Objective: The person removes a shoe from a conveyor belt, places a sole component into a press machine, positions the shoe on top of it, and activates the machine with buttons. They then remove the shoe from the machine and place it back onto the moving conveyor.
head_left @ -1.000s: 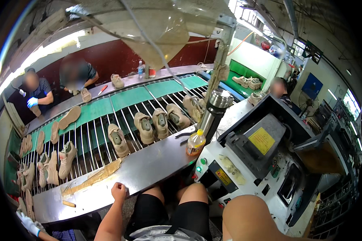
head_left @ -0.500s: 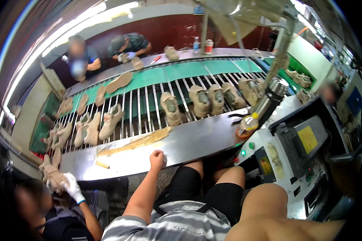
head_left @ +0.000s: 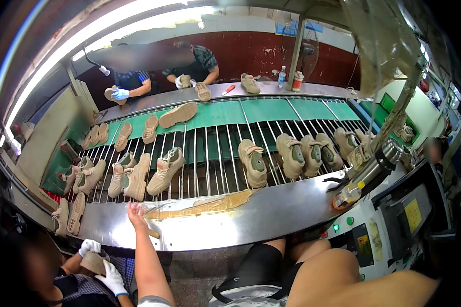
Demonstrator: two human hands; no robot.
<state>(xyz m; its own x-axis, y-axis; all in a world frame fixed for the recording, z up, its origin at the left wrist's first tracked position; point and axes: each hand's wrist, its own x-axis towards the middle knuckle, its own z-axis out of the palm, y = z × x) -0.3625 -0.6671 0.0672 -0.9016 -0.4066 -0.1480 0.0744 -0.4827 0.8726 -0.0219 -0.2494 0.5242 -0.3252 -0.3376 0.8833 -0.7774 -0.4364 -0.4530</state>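
A shoe (head_left: 137,180) is standing on the rack (head_left: 208,158), left of centre in the frame. Just below it, the left hand (head_left: 137,217) is hovering over the bench (head_left: 271,217), seemingly empty, fingers loosely apart, probably reaching; taking hold would be requiring a farther stretch. The right hand is lying out of view, state unknown. At lower left, a co-worker (head_left: 112,278) is working.

We see the left hand (head_left: 136,216) and left forearm (head_left: 149,261) bare, a short pale-grey sleeve (head_left: 156,301) at the near edge. We make out a grey-and-white shirt (head_left: 243,293), a thin black strap (head_left: 218,295) over it, black shorts (head_left: 255,267) ending above bare knees, and, to the right, a bare right arm (head_left: 338,273).
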